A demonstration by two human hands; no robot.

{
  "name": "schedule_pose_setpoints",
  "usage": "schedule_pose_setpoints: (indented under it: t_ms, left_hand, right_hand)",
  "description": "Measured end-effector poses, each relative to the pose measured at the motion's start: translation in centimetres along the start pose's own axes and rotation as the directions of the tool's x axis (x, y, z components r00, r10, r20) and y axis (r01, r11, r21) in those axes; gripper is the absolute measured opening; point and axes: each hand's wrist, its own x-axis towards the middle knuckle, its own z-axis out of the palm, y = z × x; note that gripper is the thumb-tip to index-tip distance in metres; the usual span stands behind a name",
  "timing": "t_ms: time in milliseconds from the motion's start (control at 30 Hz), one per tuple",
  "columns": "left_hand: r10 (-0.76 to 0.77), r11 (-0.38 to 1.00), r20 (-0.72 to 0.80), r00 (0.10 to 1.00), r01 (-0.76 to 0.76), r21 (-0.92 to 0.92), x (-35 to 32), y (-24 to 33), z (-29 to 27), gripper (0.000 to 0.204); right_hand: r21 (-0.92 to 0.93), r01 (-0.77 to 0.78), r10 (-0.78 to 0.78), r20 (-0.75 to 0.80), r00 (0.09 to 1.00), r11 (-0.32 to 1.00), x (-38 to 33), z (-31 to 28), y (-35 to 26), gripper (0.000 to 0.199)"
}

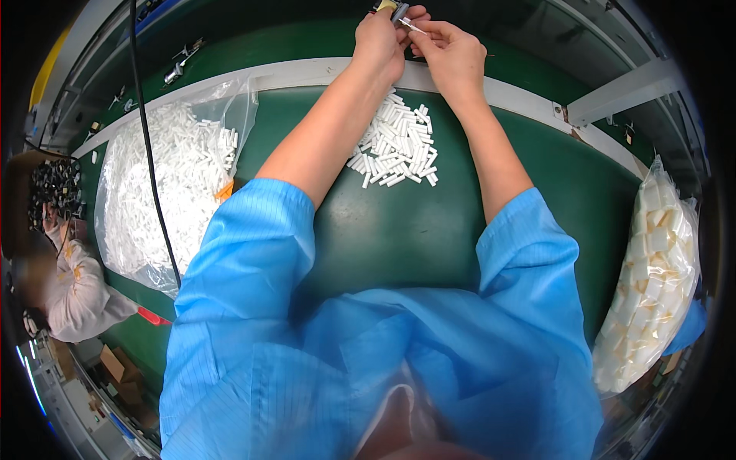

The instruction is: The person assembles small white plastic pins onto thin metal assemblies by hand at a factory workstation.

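At the far edge of the work surface, my left hand (pixel 376 44) is closed around a small dark and metallic part with a yellow patch (pixel 389 6), cut off by the picture's top edge. My right hand (pixel 454 61) meets it there, thumb and fingers pinching a thin white piece (pixel 414 27) against that part. Whether the white piece is joined to the part is too small to tell. Below my wrists lies a loose pile of short white tubes (pixel 402 146) on the green mat (pixel 399 238); my left forearm covers its left side.
A clear plastic bag full of white tubes (pixel 165 176) lies at the left, a black cable (pixel 146 130) hanging in front of it. A pale rail (pixel 529 98) crosses beyond the mat. At right stands a bag of whitish blocks (pixel 652 268). Another person's sleeve (pixel 84 299) shows far left.
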Motion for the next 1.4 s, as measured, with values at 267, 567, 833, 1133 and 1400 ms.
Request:
schedule_pose_setpoints:
  t_ms: [267,567,833,1133,1400]
  left_hand:
    - [0.004,0.999,0.000,1.000,-0.004,0.050,0.4,-0.9,-0.2,0.028]
    - [-0.056,0.998,0.014,0.998,0.056,-0.017,0.0,-0.4,0.3,0.031]
    - [-0.039,0.995,0.046,0.998,0.043,-0.091,0.1,-0.9,-0.3,0.029]
    - [-0.048,0.990,0.004,0.999,0.048,-0.129,-0.3,-1.4,0.7,0.028]
    - [-0.059,0.996,-0.004,0.998,0.058,-0.066,-0.5,-0.9,0.9,0.024]
  right_hand:
    - [0.122,-0.216,0.213,0.033,0.976,0.969,0.6,-0.5,1.4,0.019]
    - [-0.145,0.051,-0.050,0.012,0.999,0.988,0.2,-0.6,0.6,0.018]
    - [-0.151,0.231,-0.245,-0.083,0.966,0.961,-0.1,0.0,0.5,0.016]
    - [-0.223,0.119,-0.118,0.017,0.993,0.968,-0.2,-0.5,0.4,0.016]
    - [-0.554,0.372,-0.418,0.048,0.907,0.745,-0.1,-0.9,0.3,0.017]
